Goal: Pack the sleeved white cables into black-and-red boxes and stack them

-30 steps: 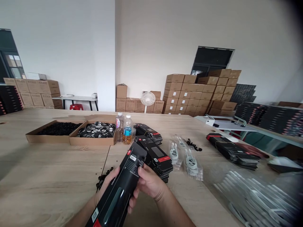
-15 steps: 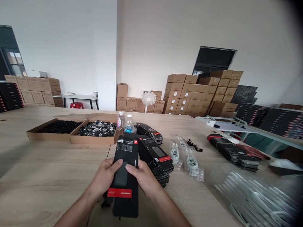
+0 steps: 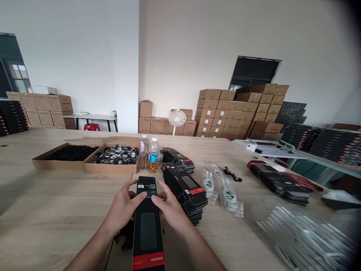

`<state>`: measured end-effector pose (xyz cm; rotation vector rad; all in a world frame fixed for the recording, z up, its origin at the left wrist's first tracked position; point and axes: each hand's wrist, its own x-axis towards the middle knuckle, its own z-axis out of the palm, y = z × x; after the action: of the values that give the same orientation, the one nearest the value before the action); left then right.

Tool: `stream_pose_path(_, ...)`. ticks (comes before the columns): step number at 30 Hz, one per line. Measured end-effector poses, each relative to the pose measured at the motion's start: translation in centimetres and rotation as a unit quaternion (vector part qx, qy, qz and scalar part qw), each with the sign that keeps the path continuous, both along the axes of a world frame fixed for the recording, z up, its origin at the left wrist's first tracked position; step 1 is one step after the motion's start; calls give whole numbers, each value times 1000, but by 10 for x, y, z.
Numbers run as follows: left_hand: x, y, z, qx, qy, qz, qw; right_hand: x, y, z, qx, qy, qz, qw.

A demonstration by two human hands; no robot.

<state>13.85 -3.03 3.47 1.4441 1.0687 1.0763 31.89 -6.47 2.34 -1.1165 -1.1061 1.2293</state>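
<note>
While two hands (image 3: pixel 124 207) (image 3: pixel 169 210) hold one black box (image 3: pixel 147 222) | two bottles (image 3: pixel 149 154) behind.

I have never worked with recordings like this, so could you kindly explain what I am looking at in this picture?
There is no machine here: a camera worn on a person's head looks forward and down at their two bare hands. The left hand and right hand hold a long flat black cardboard package with a red band over a pale wooden table.

On the table lie a stack of similar black packages, clear bags of white cables, two plastic bottles and two shallow cardboard trays of small dark parts. Brown cartons are piled against the back wall.
</note>
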Motion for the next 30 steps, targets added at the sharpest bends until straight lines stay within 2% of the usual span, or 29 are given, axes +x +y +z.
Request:
stream_pose_path(3,2,0,-1,27,-52,-19,998,1,-5,8,5,17,27,999)
stream_pose_path(6,3,-1,0,20,-92,-47,994,-2,-10,12,2,35,40,999)
stream_pose_path(12,5,-4,4,32,-127,-79,988,-7,-7,10,18,44,66,997)
stream_pose_path(14,4,-6,5,31,-118,-102,987,-5,-4,8,14,33,49,998)
stream_pose_path(18,4,-11,7,25,-88,-157,983,1,3,7,27,28,-61,997)
stream_pose_path(20,4,-13,8,24,-82,-186,979,5,4,7,34,20,-87,995)
stream_pose_path(23,3,-15,10,30,-70,-212,974,10,4,9,59,-23,-67,996)
stream_pose_path(27,2,-16,10,49,-49,-215,974,15,3,11,105,-75,-70,989)
stream_pose_path(30,4,-17,9,60,-32,-227,972,17,2,12,69,-20,-45,996)
